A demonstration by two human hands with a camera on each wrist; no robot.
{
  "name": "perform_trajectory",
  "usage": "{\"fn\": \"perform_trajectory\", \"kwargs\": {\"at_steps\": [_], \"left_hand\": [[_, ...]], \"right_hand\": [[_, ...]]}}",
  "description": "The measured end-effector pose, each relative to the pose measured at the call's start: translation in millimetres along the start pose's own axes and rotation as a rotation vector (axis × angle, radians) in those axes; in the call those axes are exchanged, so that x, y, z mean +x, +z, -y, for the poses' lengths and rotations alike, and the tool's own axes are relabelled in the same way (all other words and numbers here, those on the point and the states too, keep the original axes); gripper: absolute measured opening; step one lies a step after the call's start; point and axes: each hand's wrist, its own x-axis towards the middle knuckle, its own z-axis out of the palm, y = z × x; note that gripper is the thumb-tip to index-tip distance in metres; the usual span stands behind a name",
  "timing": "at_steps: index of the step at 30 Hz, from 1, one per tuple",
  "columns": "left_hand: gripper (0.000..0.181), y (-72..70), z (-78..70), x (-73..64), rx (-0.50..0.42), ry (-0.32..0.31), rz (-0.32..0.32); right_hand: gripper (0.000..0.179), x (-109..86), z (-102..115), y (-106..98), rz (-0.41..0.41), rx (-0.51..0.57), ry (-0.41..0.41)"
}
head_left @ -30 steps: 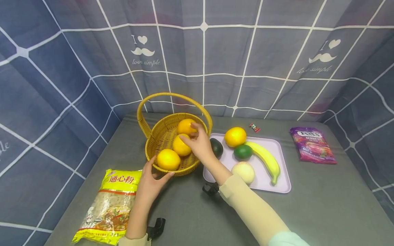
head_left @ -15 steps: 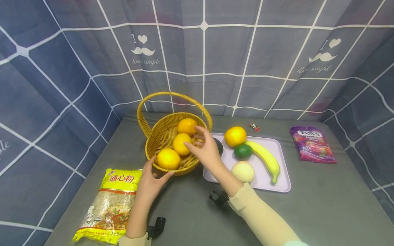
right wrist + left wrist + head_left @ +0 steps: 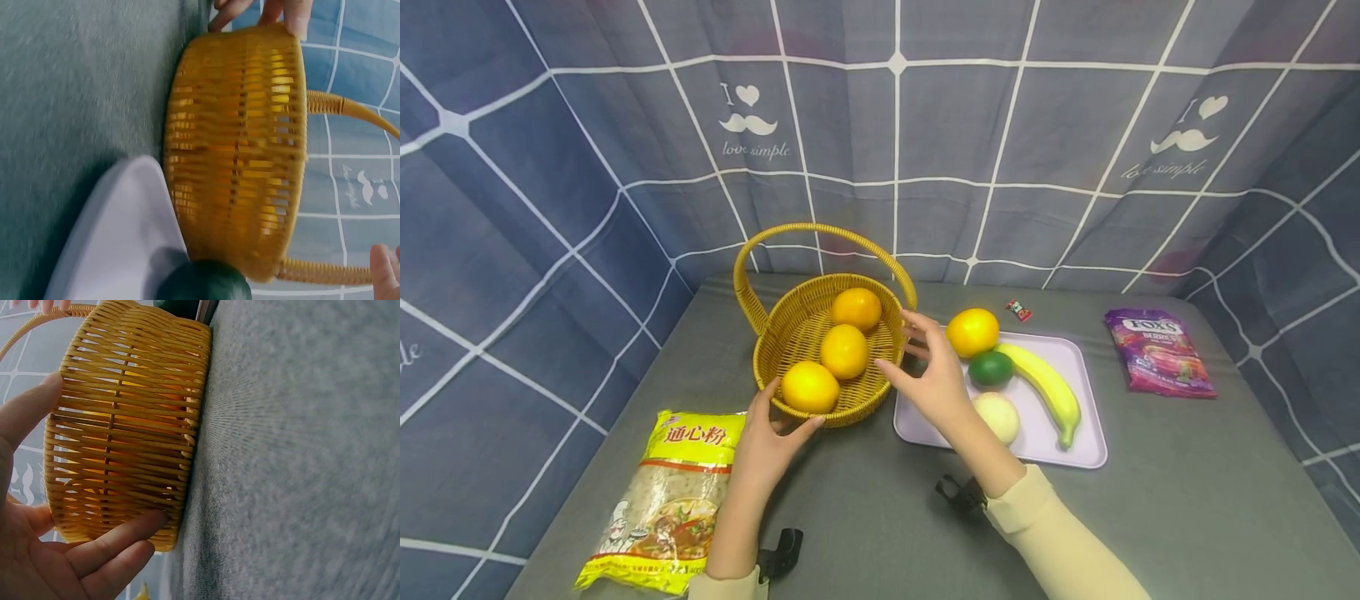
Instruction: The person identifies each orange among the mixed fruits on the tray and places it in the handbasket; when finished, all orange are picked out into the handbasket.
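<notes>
A yellow wicker basket [image 3: 775, 342] with a tall arched handle holds three fruits that look like oranges: a front one [image 3: 810, 387], a middle one [image 3: 843, 352] and a rear one [image 3: 857, 309]. My left hand [image 3: 767, 446] holds the basket's front left rim. In the left wrist view, the thumb [image 3: 34, 409] meets the rim while two fingers lie along the woven outer wall. By the right rim, my right hand [image 3: 936, 379] hovers with parted fingers and nothing in them, partly over the tray. Only its fingertips [image 3: 384, 272] show at the right wrist view's edge.
A lilac tray [image 3: 1093, 433] right of the basket bears a yellow-orange fruit [image 3: 973, 332], a green fruit [image 3: 991, 369], a banana [image 3: 1048, 392] and a cream round fruit [image 3: 997, 417]. A noodle bag [image 3: 666, 500], small candy [image 3: 1019, 311] and purple candy bag [image 3: 1160, 352] lie around.
My right hand has withdrawn from above the fruits in the basket, moving right to the rim and tray's left side. The left hand and the fruits stay in place.
</notes>
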Motion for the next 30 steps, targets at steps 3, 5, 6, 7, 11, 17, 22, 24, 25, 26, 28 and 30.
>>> {"fn": "perform_trajectory", "kwargs": {"at_steps": [3,5,6,7,11,17,22,24,25,26,28,30], "left_hand": [[0.1,0.2,0.3,0.3,0.004,-0.002,-0.001],[0.101,0.0,-0.3,0.1,0.002,0.001,-0.002],[0.101,0.1,-0.1,0.2,0.002,0.001,-0.003],[0.101,0.2,-0.3,0.3,0.0,0.002,-0.004],[0.099,1.3,-0.3,-0.3,0.005,0.011,-0.016],[0.099,2.2,1.5,0.8,0.003,0.011,-0.022],[0.101,1.9,1.9,1.5,0.007,0.001,-0.008],[0.101,1.8,1.9,1.6,0.01,-0.003,-0.003],[0.101,1.9,2.0,1.7,0.012,-0.006,-0.002],[0.101,1.9,2.2,1.6,0.013,-0.006,-0.002],[0.101,1.9,2.2,1.4,0.016,-0.005,-0.002],[0.101,1.8,2.1,0.9,0.016,-0.006,-0.002]], "right_hand": [[0.067,-1.0,0,-8,-0.022,0.015,-0.026],[0.067,-0.9,1,-14,-0.037,0.035,-0.036],[0.067,-0.9,2,-16,-0.046,0.042,-0.037],[0.067,-0.9,3,-19,-0.055,0.051,-0.027],[0.066,-1.0,21,-31,-0.088,0.066,0.003],[0.064,3.3,31,-49,-0.168,0.061,0.039],[0.063,9.4,25,-62,-0.234,0.05,0.058],[0.063,11.1,21,-66,-0.246,0.047,0.075],[0.063,11.8,18,-69,-0.249,0.043,0.082],[0.063,12.5,15,-71,-0.25,0.037,0.091],[0.064,13.5,9,-74,-0.245,0.031,0.111],[0.066,14.9,-3,-77,-0.249,0.03,0.132]]}}
